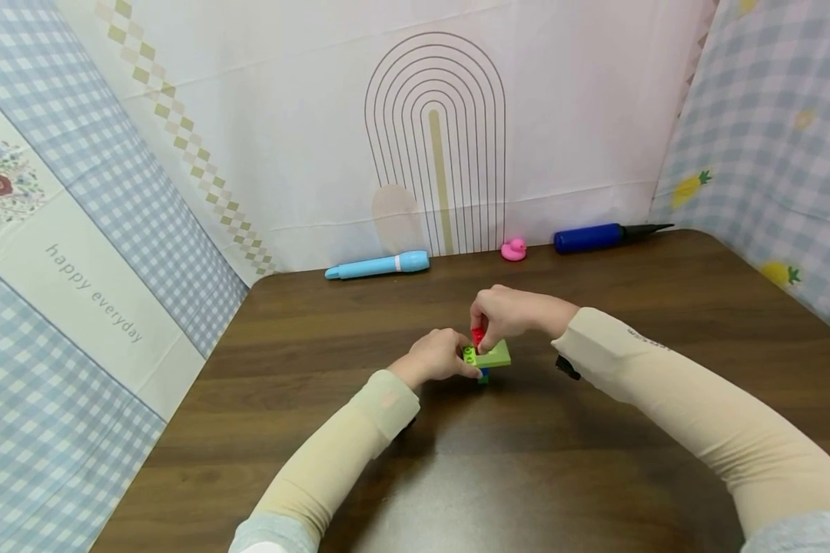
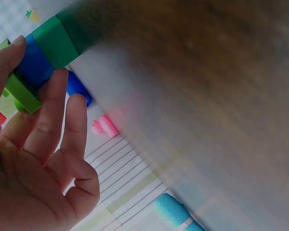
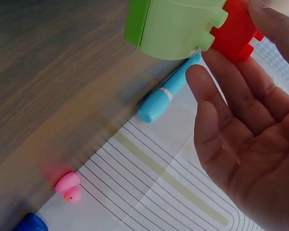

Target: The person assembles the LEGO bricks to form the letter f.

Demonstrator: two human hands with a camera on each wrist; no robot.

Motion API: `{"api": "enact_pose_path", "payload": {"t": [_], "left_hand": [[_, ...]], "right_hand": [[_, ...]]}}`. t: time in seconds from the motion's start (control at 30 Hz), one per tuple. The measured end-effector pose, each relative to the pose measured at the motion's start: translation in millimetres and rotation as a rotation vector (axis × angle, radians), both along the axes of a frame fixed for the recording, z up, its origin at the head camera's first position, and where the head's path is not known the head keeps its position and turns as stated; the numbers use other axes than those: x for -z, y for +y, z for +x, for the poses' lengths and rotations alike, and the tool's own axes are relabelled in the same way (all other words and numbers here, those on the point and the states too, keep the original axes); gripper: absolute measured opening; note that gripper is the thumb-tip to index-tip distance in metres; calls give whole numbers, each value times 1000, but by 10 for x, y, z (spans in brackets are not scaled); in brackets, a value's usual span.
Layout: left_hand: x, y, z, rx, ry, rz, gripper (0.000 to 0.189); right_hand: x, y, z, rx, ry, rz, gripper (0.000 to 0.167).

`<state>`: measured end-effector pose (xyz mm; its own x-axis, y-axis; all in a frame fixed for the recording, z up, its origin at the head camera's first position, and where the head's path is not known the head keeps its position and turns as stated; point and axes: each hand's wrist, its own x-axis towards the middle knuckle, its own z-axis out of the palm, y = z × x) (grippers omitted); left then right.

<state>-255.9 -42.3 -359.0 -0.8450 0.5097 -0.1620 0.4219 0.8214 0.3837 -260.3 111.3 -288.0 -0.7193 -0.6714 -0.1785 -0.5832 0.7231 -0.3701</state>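
My left hand (image 1: 439,355) grips a small stack of toy building blocks near the middle of the table, thumb and fingers about its blue block (image 2: 36,62). A dark green block (image 2: 56,42) forms the stack's bottom, and a bright green piece (image 2: 21,93) with studs sits above the blue. On top spreads a rounded light green block (image 3: 178,29), its studs facing a red block (image 3: 233,31). That red block is pinched between thumb and fingers of my right hand (image 1: 515,311), which reaches in from the right, right at the light green block's studs.
Along the table's back edge lie a light blue toy microphone (image 1: 376,266), a pink rubber duck (image 1: 514,250) and a dark blue hand pump (image 1: 588,238) with a black nozzle. Patterned cloth (image 1: 304,115) hangs behind and beside the brown wooden table (image 1: 304,346).
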Motion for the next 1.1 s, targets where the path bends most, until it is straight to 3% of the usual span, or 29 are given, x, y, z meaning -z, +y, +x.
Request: {"api": "enact_pose_path", "payload": {"t": [0.67, 1.1], "left_hand": [[-14, -7, 4, 7, 13, -12, 29], [-38, 15, 30, 2, 5, -18, 30]], "right_hand": [[10, -49, -16, 43, -18, 10, 17], [31, 17, -1, 0, -2, -4, 16]]}}
